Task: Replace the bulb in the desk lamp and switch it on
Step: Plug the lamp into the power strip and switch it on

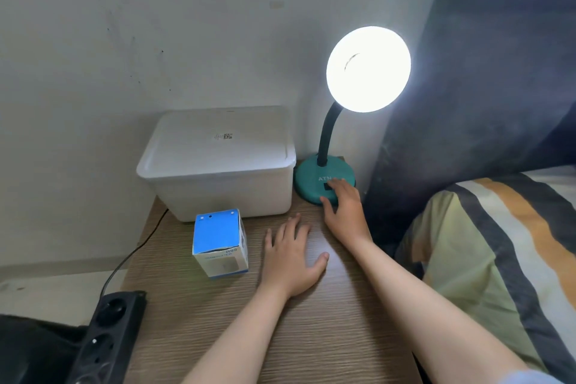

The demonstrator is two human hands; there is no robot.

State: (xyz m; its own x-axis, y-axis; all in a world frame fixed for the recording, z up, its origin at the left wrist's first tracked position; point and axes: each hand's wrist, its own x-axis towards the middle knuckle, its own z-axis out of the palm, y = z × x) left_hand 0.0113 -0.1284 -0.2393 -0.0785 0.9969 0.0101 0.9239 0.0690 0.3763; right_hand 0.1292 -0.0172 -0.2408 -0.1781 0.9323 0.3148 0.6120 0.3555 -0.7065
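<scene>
A desk lamp stands at the back right of the wooden table (pixel 218 321). Its round teal base (pixel 308 178) carries a dark flexible neck (pixel 327 134), and its round head (pixel 368 68) glows bright white. The bulb itself is lost in the glare. My right hand (pixel 343 209) rests on the front of the base, fingertips beside the black switch (pixel 327 186). My left hand (pixel 293 256) lies flat on the table with its fingers spread, holding nothing. A blue and white bulb box (pixel 219 243) stands just left of it.
A white lidded plastic container (pixel 218 162) sits behind the box against the wall. A black power strip (pixel 109 337) and its cable (pixel 131 259) lie at the table's left edge. A striped bed cover (pixel 498 243) and a dark curtain (pixel 483 72) are on the right.
</scene>
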